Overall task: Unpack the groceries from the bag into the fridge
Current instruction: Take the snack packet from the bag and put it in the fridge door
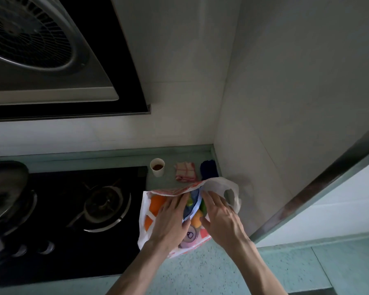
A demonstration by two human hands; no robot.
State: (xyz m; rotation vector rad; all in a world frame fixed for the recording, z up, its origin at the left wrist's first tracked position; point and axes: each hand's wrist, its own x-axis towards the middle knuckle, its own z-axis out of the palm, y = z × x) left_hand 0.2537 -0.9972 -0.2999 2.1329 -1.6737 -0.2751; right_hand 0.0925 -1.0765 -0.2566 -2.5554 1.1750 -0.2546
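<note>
A white plastic bag (219, 185) with red print lies open on the green counter, right of the stove. Inside it I see orange fruit (156, 204), a smaller orange one (196, 219), something green and blue, and a purple can (191, 236) with its top showing. My left hand (170, 220) rests on the bag's left side with fingers spread over the contents. My right hand (219, 218) lies on the right side, fingers apart, beside a blue strip. Neither hand visibly grips an item. The fridge itself is not identifiable in view.
A black gas hob (102, 207) sits left of the bag, with a dark pan (6, 192) at the far left. Behind the bag stand a paper cup (157, 167), a red-checked cloth (185, 171) and a dark blue cloth (208, 169). A range hood (51, 60) hangs overhead. A wall rises on the right.
</note>
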